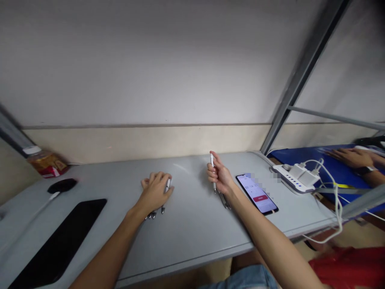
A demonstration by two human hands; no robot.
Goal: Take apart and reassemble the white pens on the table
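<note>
My right hand [221, 175] is raised over the desk, its fingers wrapped round a silver-white pen [211, 161]. That pen stands nearly upright, tip down, with my thumb at its top end. Under the right wrist, more pens [224, 200] lie on the desk, partly hidden. On the left, my left hand [155, 188] is low over the desk with its fingers curled. A whitish pen [167, 185] shows between its thumb and forefinger. Several metal pen tips [154, 214] poke out below this hand, which covers the rest of them.
Right of my right forearm lies a phone [257, 194] showing a timer. Beyond it sits a white power strip [293, 180] with plugs and looping cables. A black mat [63, 241], a dark round puck [62, 185] and a bottle [46, 162] occupy the left. Another person's hand [350, 157] rests at far right.
</note>
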